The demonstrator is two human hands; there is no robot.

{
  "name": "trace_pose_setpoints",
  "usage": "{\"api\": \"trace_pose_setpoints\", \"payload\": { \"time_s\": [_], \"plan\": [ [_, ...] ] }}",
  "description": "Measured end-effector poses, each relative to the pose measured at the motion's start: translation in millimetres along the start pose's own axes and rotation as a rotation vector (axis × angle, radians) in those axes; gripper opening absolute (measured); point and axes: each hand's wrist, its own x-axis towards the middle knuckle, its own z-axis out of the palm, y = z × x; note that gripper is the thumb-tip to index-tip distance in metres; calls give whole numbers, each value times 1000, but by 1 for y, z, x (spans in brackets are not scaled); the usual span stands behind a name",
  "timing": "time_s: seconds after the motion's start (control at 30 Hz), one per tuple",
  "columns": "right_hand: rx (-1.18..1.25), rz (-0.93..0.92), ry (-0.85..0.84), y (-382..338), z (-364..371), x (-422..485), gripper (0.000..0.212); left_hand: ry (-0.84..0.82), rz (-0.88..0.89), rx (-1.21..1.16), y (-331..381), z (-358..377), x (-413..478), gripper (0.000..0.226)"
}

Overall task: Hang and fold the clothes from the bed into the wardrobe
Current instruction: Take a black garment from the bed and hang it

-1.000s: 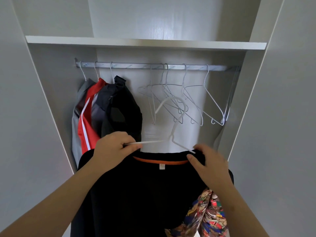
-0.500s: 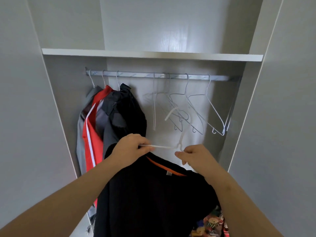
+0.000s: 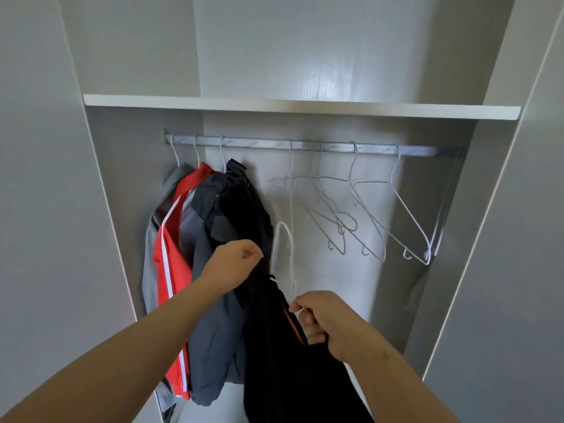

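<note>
A black shirt (image 3: 283,361) with an orange inner collar hangs on a white hanger (image 3: 285,239), turned edge-on in front of the open wardrobe. My left hand (image 3: 235,264) grips the far shoulder of the shirt and hanger. My right hand (image 3: 320,319) pinches the near end of the hanger at the collar. The hanger's hook stands below the silver rail (image 3: 305,146), between the hung jackets and the empty hangers, not touching the rail.
A grey, a red and a dark jacket (image 3: 213,239) hang at the rail's left end. Several empty wire hangers (image 3: 366,215) hang to the right. A white shelf (image 3: 299,106) runs above the rail. Wardrobe side panels close in both sides.
Both hands have turned the shirt from facing me to edge-on and lifted it toward the rail. The view has tilted up, and the patterned cloth at bottom right is out of sight.
</note>
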Motion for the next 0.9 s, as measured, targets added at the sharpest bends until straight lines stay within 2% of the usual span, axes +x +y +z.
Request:
{"api": "trace_pose_setpoints", "payload": {
  "time_s": [0.2, 0.33, 0.6, 0.9],
  "plan": [
    [159, -9, 9, -30, 29, 64, 24, 97, -3, -88, -31, -20, 61, 25],
    [261, -37, 35, -63, 45, 116, 24, 101, -7, -108, -57, -33, 114, 23],
    [478, -154, 52, -151, 65, 199, 31, 93, 104, -88, -83, -46, 215, 13],
    [538, -224, 55, -235, 90, 274, 33, 124, 102, -203, -99, -56, 277, 14]
  ]
}}
